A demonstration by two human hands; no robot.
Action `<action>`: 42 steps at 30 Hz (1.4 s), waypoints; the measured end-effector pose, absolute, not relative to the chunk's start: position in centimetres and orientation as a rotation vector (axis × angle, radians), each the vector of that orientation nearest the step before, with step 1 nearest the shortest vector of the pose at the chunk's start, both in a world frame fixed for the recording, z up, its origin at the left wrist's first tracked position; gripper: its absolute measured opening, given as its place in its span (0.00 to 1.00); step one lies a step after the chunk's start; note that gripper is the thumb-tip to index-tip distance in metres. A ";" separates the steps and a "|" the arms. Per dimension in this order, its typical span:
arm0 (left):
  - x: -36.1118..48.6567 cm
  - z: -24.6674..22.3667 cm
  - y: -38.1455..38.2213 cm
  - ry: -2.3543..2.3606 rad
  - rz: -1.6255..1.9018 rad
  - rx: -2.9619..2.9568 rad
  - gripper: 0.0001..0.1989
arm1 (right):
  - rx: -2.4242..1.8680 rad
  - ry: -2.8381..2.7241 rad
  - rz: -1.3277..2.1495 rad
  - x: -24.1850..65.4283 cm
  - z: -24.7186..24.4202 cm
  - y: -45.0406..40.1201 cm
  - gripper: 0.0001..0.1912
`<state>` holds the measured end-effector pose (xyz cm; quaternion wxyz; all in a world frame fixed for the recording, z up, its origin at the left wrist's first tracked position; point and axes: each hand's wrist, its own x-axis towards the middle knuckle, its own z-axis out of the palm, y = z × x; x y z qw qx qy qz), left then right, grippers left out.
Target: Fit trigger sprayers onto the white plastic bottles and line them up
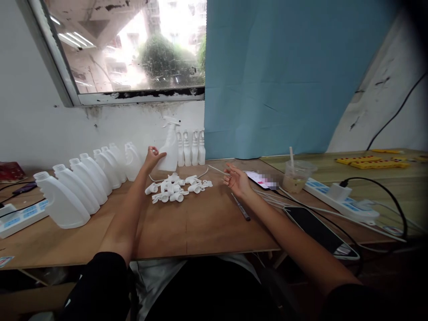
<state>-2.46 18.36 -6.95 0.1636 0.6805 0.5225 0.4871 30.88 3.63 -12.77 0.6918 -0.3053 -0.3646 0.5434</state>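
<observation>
My left hand [154, 158] is at the side of a white spray bottle [170, 149], its thumb against the lower body and its other fingers partly curled at the bottle's edge. The bottle stands upright with a trigger head on top, beside a row of several smaller-looking finished spray bottles [194, 149] along the wall. My right hand [236, 179] is raised over the table, palm partly up, fingers loosely bent and apart, with nothing seen in it. Between my hands lies a pile of white trigger spray heads [172, 187]. A screwdriver [241, 207] lies below my right hand.
Several headless white bottles [80, 178] stand in a slanting row at the left, near a power strip [25, 218]. On the right are a lit phone [261, 179], a drink cup with a straw [294, 178], another power strip [341, 200], a dark tablet-like device [317, 229] and loose cables.
</observation>
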 end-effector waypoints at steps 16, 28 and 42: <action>2.7 -13.0 25.7 2.166 1.110 2.006 0.15 | -0.792 -1.164 1.131 29.3 -13.9 3.9 0.20; 6.0 -14.1 29.5 2.221 1.008 2.086 0.18 | -0.950 -1.481 0.934 29.4 -13.5 2.8 0.18; 6.5 -11.0 25.2 1.983 1.185 2.250 0.06 | -1.074 -1.635 0.770 29.6 -12.2 1.4 0.10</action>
